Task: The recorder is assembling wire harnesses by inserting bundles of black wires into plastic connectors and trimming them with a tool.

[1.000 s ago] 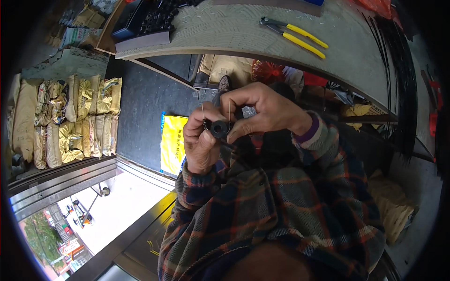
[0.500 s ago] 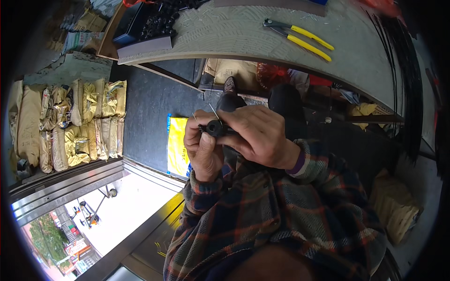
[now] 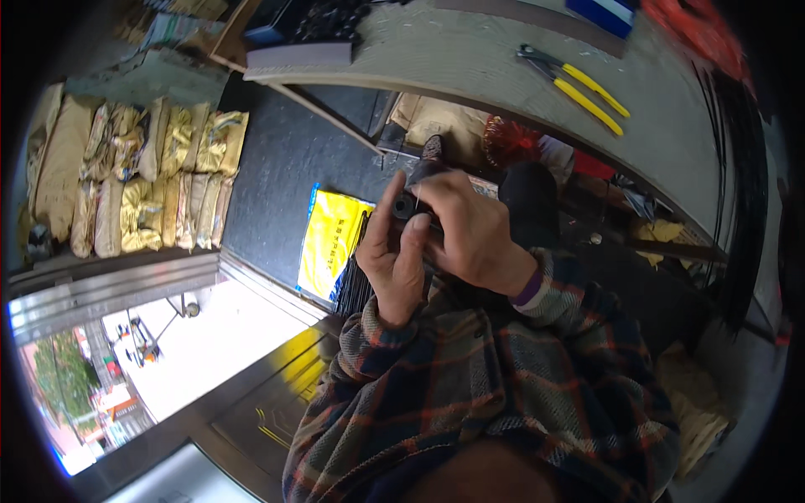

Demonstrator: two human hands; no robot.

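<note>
1 black ring (image 3: 404,207), face up, lies 12 o'clock of left hand (image 3: 392,258), 10 o'clock of right hand (image 3: 471,230), gripped by both.

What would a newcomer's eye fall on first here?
Probably the bright yellow, flat plastic package left of centre. Next come the yellow-handled metal pliers on the grey worktop, upper right. Centrally, the left hand grips a small, round black part, the right hand beside it.

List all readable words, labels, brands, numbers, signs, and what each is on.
Yellow bag: row of dark characters, too small to read surely; not copied.
Street signs outside: too small and blurred to read.
Wrapped bundles: any print too blurred.
Black ring in the hands: no lettering visible.
</note>
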